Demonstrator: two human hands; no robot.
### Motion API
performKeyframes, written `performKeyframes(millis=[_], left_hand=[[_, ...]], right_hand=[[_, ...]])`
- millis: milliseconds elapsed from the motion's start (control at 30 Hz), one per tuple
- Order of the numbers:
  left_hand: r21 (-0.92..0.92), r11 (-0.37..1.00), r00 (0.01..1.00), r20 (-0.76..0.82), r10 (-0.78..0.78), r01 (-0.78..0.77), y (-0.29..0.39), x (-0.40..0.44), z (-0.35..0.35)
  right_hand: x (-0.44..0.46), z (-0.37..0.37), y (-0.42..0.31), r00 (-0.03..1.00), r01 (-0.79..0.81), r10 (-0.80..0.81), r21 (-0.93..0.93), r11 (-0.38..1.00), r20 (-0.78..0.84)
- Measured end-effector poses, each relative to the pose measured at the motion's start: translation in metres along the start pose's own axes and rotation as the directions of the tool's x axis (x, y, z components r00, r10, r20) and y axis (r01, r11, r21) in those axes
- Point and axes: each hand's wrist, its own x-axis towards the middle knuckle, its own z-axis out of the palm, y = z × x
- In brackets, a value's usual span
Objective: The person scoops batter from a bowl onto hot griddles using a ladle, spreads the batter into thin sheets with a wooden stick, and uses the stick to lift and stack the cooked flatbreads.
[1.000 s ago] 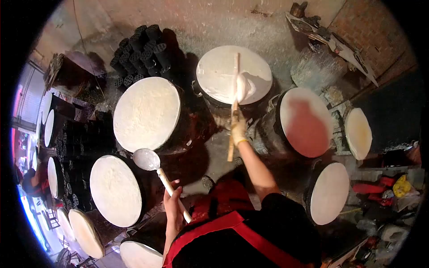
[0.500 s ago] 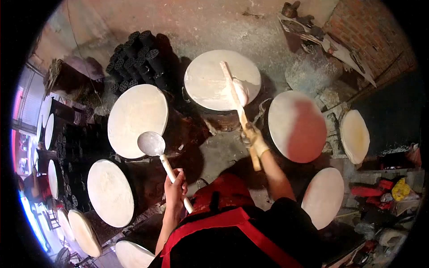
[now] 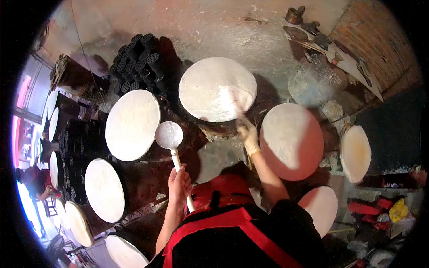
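My left hand [image 3: 179,181], bare, is closed round the pale handle of a ladle [image 3: 169,135]. Its round bowl faces up, left of the centre, with a whitish coating inside. My right hand [image 3: 248,136] wears a light glove and is wrapped round a wooden spreader [image 3: 234,100], whose far end is smeared by motion. That end is over the near right part of a round griddle [image 3: 201,80] at the top centre. A wet, shiny white patch of batter [image 3: 223,100] shows beside it on the pale surface.
More round pale-topped griddles stand around me, such as one at left [image 3: 132,125] and one at right [image 3: 286,134], partly in reddish shadow. Black honeycomb coal briquettes [image 3: 138,62] are stacked by the wall. Another person [image 3: 38,181] is at far left.
The spreader has swung and drawn nearer to me, and the thick white lump by it is now a flatter wet smear. The ladle has moved right and up a little.
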Motion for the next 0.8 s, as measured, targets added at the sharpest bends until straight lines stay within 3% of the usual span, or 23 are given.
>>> performKeyframes(millis=[33, 100, 133, 200, 233, 300, 333, 400, 433, 500, 533, 633, 733, 800], left_hand=[[-0.001, 1.0, 1.0, 0.0, 0.014, -0.014, -0.001, 0.001, 0.001], [0.045, 0.999, 1.0, -0.006, 0.015, -0.015, -0.004, 0.003, 0.002], [0.09, 0.996, 1.0, -0.01, 0.009, -0.008, -0.006, 0.009, 0.002], [0.118, 0.992, 0.998, 0.041, -0.041, 0.036, -0.004, 0.015, 0.001], [0.123, 0.991, 0.996, 0.07, -0.054, 0.045, -0.004, 0.016, 0.001], [0.156, 0.984, 0.991, 0.09, -0.098, 0.083, 0.004, 0.014, 0.01], [0.161, 0.98, 0.985, 0.103, -0.139, 0.121, 0.007, 0.014, 0.012], [0.188, 0.975, 0.982, 0.124, -0.142, 0.117, 0.006, 0.024, 0.01], [0.203, 0.972, 0.98, 0.133, -0.149, 0.12, 0.005, 0.03, 0.009], [0.19, 0.97, 0.977, 0.119, -0.176, 0.152, 0.01, 0.048, 0.012], [0.214, 0.969, 0.978, 0.141, -0.156, 0.124, 0.012, 0.062, 0.013], [0.27, 0.962, 0.973, 0.215, -0.087, 0.026, 0.017, 0.112, 0.022], [0.266, 0.962, 0.955, 0.295, -0.027, -0.055, 0.013, 0.165, 0.047], [0.23, 0.973, 0.961, 0.275, -0.037, -0.028, -0.008, 0.198, 0.064]], right_hand=[[-0.002, -0.002, 0.005, 0.992, -0.073, 0.1, 0.281, 0.957, -0.08], [-0.006, -0.006, 0.015, 0.926, 0.003, 0.294, 0.784, 0.621, -0.237], [-0.014, 0.008, 0.022, 0.971, 0.029, 0.072, 0.411, 0.911, -0.227], [-0.023, 0.005, 0.02, 0.994, -0.037, 0.037, 0.0, 0.999, -0.105], [-0.03, 0.01, 0.007, 0.999, -0.028, 0.019, -0.208, 0.978, -0.043], [0.0, -0.005, 0.007, 0.987, -0.131, 0.141, 0.125, 0.983, -0.075], [0.016, -0.009, 0.01, 0.968, -0.037, 0.159, 0.513, 0.858, -0.196], [0.025, -0.02, 0.014, 0.972, 0.031, 0.017, 0.196, 0.98, -0.236], [0.018, -0.017, 0.005, 0.98, 0.037, -0.011, 0.131, 0.991, -0.198], [-0.002, -0.02, 0.01, 0.98, -0.177, 0.198, 0.408, 0.896, -0.01], [-0.016, -0.03, 0.018, 0.966, -0.258, 0.259, 0.087, 0.962, 0.001], [-0.05, -0.028, -0.001, 0.982, -0.184, 0.187, 0.202, 0.962, 0.008], [-0.052, -0.037, 0.013, 0.958, -0.031, 0.147, 0.42, 0.907, -0.246], [-0.054, -0.043, 0.029, 0.953, -0.218, 0.296, 0.527, 0.822, -0.068]])
